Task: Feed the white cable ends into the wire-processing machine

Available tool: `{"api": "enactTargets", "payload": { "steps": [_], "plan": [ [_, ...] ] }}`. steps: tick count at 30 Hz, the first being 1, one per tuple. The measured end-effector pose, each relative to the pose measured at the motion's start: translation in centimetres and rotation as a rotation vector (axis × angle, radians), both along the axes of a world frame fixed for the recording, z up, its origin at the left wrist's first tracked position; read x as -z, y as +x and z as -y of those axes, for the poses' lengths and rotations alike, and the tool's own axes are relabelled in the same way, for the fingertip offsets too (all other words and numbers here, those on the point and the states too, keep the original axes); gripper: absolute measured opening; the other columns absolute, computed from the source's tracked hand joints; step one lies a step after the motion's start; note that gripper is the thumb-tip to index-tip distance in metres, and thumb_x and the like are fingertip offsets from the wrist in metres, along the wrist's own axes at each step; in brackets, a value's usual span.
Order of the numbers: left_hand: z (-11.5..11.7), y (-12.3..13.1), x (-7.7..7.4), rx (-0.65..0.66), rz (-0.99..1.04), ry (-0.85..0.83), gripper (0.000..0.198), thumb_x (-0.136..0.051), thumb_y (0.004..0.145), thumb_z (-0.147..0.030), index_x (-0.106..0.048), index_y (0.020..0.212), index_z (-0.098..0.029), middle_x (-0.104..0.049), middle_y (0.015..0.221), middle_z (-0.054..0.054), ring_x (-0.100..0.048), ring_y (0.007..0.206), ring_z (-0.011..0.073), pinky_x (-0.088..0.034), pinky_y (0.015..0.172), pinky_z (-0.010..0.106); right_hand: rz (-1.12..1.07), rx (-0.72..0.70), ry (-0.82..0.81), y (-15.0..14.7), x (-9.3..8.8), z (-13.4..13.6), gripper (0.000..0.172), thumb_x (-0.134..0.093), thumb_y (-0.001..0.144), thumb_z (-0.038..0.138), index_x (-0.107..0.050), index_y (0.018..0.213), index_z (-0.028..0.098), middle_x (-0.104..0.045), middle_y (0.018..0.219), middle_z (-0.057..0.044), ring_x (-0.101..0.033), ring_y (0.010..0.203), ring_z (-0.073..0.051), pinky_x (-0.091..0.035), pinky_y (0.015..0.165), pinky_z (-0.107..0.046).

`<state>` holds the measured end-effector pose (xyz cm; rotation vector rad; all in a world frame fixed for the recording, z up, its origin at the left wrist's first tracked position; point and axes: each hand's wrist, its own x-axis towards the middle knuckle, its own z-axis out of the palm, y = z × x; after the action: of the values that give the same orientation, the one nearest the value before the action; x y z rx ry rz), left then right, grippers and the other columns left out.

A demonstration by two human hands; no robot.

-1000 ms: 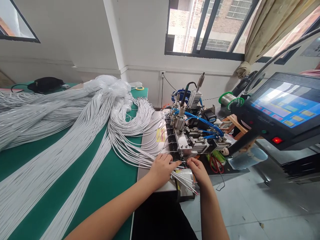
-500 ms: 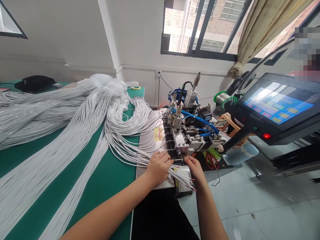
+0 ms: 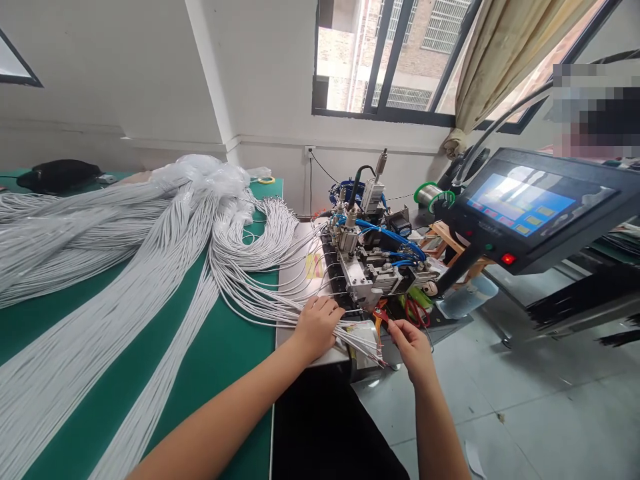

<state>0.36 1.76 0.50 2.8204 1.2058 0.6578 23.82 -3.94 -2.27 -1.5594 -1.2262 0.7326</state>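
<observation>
My left hand (image 3: 319, 328) is wrapped over a bundle of white cables (image 3: 361, 341) at the front of the machine (image 3: 357, 267); their stripped, reddish ends stick out to its right. My right hand (image 3: 411, 343) has moved off the machine's front edge, fingers pinched beside small red-and-orange pliers (image 3: 381, 315). The fingertips meet the red part of the pliers. Red-handled scissors (image 3: 416, 310) lie just behind that hand. From my left hand the cables run back in loops to a larger pile (image 3: 250, 247) on the green table (image 3: 195, 333).
A monitor with a lit screen (image 3: 525, 200) and red button overhangs the right side. A solder spool (image 3: 431, 197), a clear plastic tub (image 3: 467, 298) and a black bag (image 3: 59, 177) are around. A blurred person (image 3: 600, 123) is at the upper right.
My right hand has moved right, away from the machine's front, and the red-and-orange pliers now show at its fingertips. My left hand stays on the cables. The view has shifted slightly.
</observation>
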Motion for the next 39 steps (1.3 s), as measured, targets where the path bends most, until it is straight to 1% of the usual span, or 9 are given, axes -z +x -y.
{"api": "enactTargets", "payload": {
  "steps": [4, 7, 9, 16, 22, 29, 32, 36, 39],
  "plan": [
    [0.0, 0.0, 0.3, -0.039, 0.009, 0.002, 0.05, -0.057, 0.065, -0.013, -0.059, 0.115, -0.016, -0.061, 0.119, 0.009, -0.049, 0.112, 0.0255, -0.032, 0.098, 0.042, 0.052, 0.026, 0.008, 0.3, -1.1, 0.8, 0.038, -0.057, 0.081, 0.054, -0.059, 0.07, 0.018, -0.049, 0.057, 0.002, -0.043, 0.054, -0.013, -0.033, 0.05, -0.024],
    [0.1, 0.0, 0.4, -0.129, 0.012, 0.013, 0.058, -0.059, 0.065, -0.016, -0.054, 0.123, -0.012, -0.05, 0.135, 0.013, -0.042, 0.124, 0.0286, -0.025, 0.104, 0.047, 0.081, -0.02, -0.002, 0.2, -2.1, 1.2, 0.037, -0.056, 0.083, 0.053, -0.062, 0.073, 0.018, -0.052, 0.057, 0.001, -0.045, 0.054, -0.013, -0.034, 0.05, -0.024],
    [0.3, 0.0, 0.3, -0.164, 0.022, 0.033, 0.059, -0.059, 0.067, -0.017, -0.052, 0.125, -0.012, -0.048, 0.138, 0.014, -0.041, 0.125, 0.029, -0.022, 0.106, 0.048, 0.114, -0.078, -0.007, -0.2, -2.8, 1.4, 0.035, -0.057, 0.083, 0.052, -0.065, 0.076, 0.018, -0.056, 0.061, 0.0, -0.048, 0.056, -0.014, -0.036, 0.051, -0.025],
    [0.6, 0.0, -0.2, -0.117, 0.077, 0.122, 0.033, -0.051, 0.084, -0.02, -0.058, 0.117, -0.021, -0.062, 0.114, 0.008, -0.055, 0.104, 0.0225, -0.029, 0.098, 0.045, 0.187, -0.258, 0.072, -2.1, -4.8, 0.3, 0.03, -0.062, 0.08, 0.046, -0.072, 0.09, 0.019, -0.069, 0.083, -0.007, -0.058, 0.068, -0.019, -0.044, 0.059, -0.028],
    [0.6, -0.1, 0.0, -0.072, 0.072, 0.164, 0.033, -0.051, 0.081, -0.014, -0.061, 0.112, -0.021, -0.064, 0.102, 0.007, -0.059, 0.095, 0.0206, -0.038, 0.086, 0.039, 0.239, -0.41, 0.137, -2.9, -5.3, -2.0, 0.023, -0.064, 0.079, 0.04, -0.075, 0.083, 0.021, -0.071, 0.076, -0.004, -0.06, 0.067, -0.019, -0.045, 0.06, -0.027],
    [0.5, -0.3, 0.5, -0.099, 0.126, 0.245, 0.047, -0.048, 0.074, -0.006, -0.059, 0.117, -0.02, -0.067, 0.102, 0.006, -0.061, 0.093, 0.019, -0.045, 0.08, 0.034, 0.106, -0.372, 0.19, -2.3, -4.6, -3.1, 0.027, -0.065, 0.078, 0.044, -0.072, 0.073, 0.018, -0.069, 0.071, -0.005, -0.06, 0.066, -0.019, -0.047, 0.059, -0.027],
    [0.3, -0.2, 0.8, -0.106, 0.122, 0.233, 0.042, -0.049, 0.076, -0.008, -0.062, 0.114, -0.021, -0.068, 0.1, 0.006, -0.062, 0.09, 0.0186, -0.046, 0.078, 0.033, 0.079, -0.367, 0.166, -2.1, -4.5, -3.2, 0.028, -0.066, 0.077, 0.045, -0.072, 0.077, 0.017, -0.069, 0.072, -0.005, -0.06, 0.065, -0.019, -0.047, 0.058, -0.027],
    [0.2, -0.1, 1.0, -0.084, 0.125, 0.206, 0.035, -0.05, 0.078, -0.011, -0.066, 0.106, -0.024, -0.069, 0.092, 0.004, -0.062, 0.085, 0.0182, -0.043, 0.081, 0.035, 0.06, -0.424, 0.123, -2.4, -4.6, -3.0, 0.028, -0.068, 0.075, 0.043, -0.072, 0.087, 0.019, -0.069, 0.075, -0.004, -0.061, 0.065, -0.019, -0.049, 0.055, -0.027],
    [0.2, -0.1, 1.0, -0.076, 0.14, 0.206, 0.037, -0.048, 0.079, -0.01, -0.064, 0.108, -0.026, -0.07, 0.089, 0.002, -0.062, 0.081, 0.0168, -0.038, 0.088, 0.039, 0.119, -0.401, 0.152, -2.5, -4.6, -2.9, 0.023, -0.066, 0.077, 0.042, -0.073, 0.082, 0.021, -0.07, 0.076, -0.005, -0.062, 0.068, -0.021, -0.049, 0.056, -0.027]
  ]
}}
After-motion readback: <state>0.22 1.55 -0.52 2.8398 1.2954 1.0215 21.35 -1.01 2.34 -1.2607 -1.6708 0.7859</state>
